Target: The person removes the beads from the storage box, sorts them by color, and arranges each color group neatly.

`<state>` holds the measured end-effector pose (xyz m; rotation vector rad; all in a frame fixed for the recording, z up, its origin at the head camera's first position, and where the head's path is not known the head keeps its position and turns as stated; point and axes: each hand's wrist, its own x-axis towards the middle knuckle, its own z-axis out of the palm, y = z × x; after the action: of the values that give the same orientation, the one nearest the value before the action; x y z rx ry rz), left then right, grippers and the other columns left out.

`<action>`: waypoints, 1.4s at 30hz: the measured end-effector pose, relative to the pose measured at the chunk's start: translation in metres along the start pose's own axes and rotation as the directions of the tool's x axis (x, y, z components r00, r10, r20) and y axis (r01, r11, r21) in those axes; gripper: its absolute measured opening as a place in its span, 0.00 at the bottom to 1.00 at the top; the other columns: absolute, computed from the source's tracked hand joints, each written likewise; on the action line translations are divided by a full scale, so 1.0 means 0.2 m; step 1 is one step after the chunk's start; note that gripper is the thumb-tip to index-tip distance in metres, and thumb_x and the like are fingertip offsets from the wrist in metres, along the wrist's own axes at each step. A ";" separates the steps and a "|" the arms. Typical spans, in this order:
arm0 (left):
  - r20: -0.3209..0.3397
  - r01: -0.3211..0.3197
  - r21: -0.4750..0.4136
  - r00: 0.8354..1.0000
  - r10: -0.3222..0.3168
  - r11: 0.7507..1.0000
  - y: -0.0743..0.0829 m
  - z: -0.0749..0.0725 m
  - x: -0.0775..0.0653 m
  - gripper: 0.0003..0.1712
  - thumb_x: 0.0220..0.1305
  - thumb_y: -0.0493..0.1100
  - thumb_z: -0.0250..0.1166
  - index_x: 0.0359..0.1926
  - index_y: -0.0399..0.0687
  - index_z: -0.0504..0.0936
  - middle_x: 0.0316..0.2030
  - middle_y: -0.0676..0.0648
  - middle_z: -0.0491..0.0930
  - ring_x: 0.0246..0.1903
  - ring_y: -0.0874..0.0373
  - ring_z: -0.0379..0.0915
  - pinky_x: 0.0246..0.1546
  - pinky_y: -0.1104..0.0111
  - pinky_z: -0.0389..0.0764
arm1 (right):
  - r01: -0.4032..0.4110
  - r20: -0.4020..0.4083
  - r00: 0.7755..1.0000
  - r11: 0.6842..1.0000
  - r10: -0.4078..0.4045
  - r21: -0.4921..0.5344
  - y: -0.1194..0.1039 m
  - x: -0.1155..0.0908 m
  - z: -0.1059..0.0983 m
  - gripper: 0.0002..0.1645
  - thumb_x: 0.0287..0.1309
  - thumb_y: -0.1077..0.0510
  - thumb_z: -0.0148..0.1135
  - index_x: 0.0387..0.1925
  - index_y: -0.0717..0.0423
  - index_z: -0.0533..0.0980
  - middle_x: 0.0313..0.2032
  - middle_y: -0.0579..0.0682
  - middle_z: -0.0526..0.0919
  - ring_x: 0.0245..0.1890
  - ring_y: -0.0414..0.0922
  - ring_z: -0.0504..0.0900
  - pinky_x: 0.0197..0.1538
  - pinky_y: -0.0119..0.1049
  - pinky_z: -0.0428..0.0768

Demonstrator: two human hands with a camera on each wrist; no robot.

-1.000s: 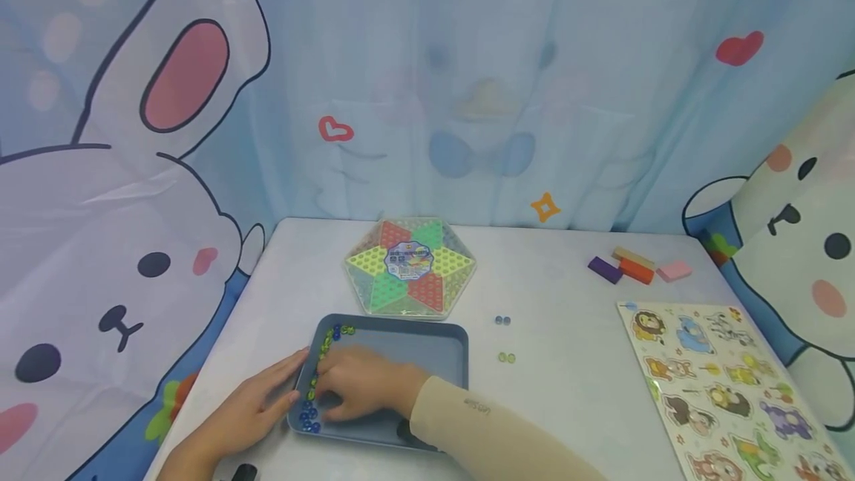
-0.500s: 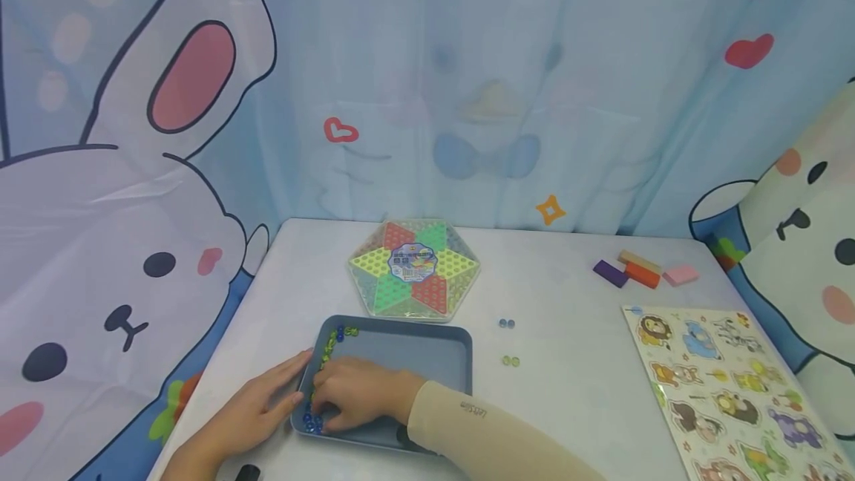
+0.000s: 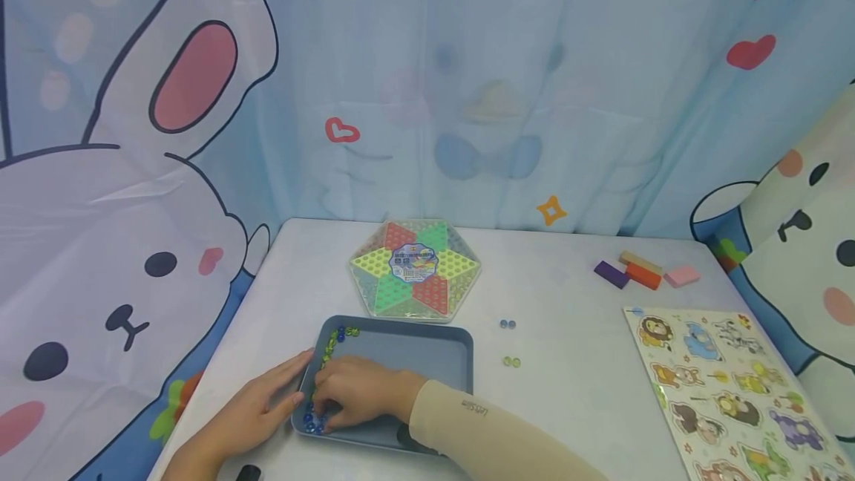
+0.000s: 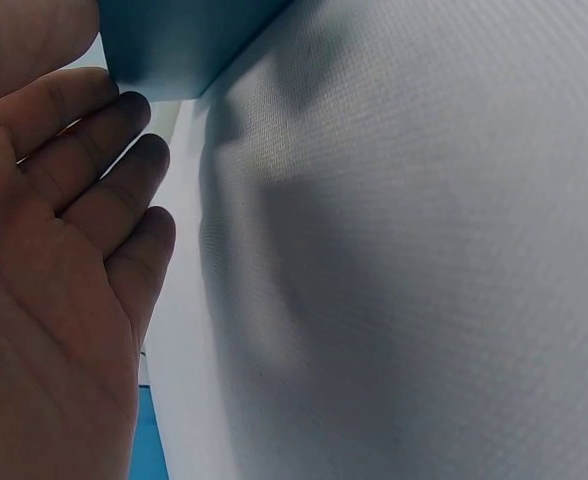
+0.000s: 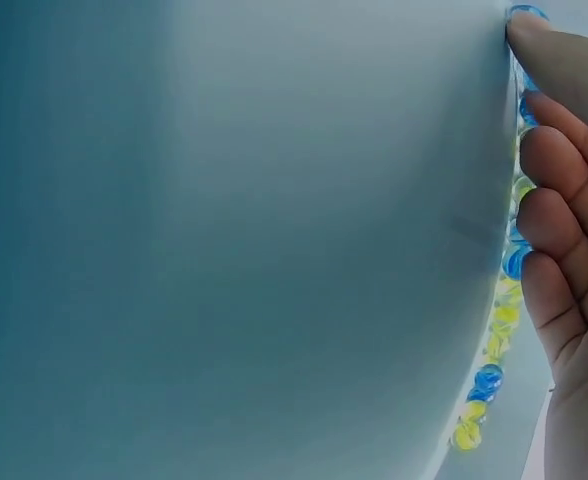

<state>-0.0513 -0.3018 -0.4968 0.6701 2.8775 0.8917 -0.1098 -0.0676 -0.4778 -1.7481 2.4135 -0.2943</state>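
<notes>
A grey-blue tray holds several blue marbles and yellow-green marbles, lined along its left side. My right hand reaches down into the tray, fingers bent over this row near the front left corner. In the right wrist view, the thumb tip of the right hand is at a blue marble, apart from the fingertips, which lie along the row. The palm hides part of the row in the head view. My left hand rests beside the tray's left rim, fingers extended.
Behind the tray lies a hexagonal Chinese checkers board. Two blue marbles and two yellow-green marbles sit right of it. Coloured blocks and an animal puzzle board are at the right; a black object is in front.
My right hand has shifted slightly toward the tray's front left corner, its thumb now at the blue marbles; it barely moves over the last half second. The left hand stays at the rim.
</notes>
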 end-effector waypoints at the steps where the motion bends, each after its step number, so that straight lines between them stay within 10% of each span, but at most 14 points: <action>1: 0.000 -0.002 0.000 1.000 0.002 1.000 0.00 0.00 0.00 0.33 0.78 0.52 0.61 0.79 0.56 0.66 0.76 0.51 0.70 0.74 0.48 0.68 0.69 0.59 0.79 | -0.002 0.001 1.000 1.000 0.002 0.002 0.00 0.00 0.00 0.13 0.55 0.40 0.79 0.41 0.35 0.89 0.35 0.29 0.83 0.38 0.25 0.74 0.52 0.16 0.73; 20: -0.031 -0.039 0.024 0.999 0.039 0.999 -0.01 0.01 0.01 0.33 0.77 0.49 0.63 0.79 0.54 0.67 0.75 0.51 0.71 0.73 0.51 0.68 0.70 0.66 0.75 | -0.062 -0.162 0.984 0.997 0.069 0.051 0.10 -0.16 -0.13 0.11 0.61 0.41 0.75 0.41 0.37 0.89 0.37 0.31 0.83 0.42 0.27 0.76 0.50 0.16 0.71; 42: 0.022 0.038 0.062 0.999 -0.039 0.997 -0.01 0.01 0.00 0.35 0.78 0.57 0.60 0.80 0.60 0.64 0.77 0.55 0.68 0.74 0.55 0.64 0.69 0.56 0.78 | -0.262 -0.472 0.826 0.952 0.306 0.159 0.31 -0.69 -0.33 0.10 0.57 0.49 0.80 0.39 0.46 0.89 0.37 0.40 0.87 0.42 0.37 0.82 0.51 0.34 0.83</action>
<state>-0.0517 -0.3023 -0.5002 0.6232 2.8974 0.7885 -0.1401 0.0871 -0.4275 -1.3649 2.9053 -0.8881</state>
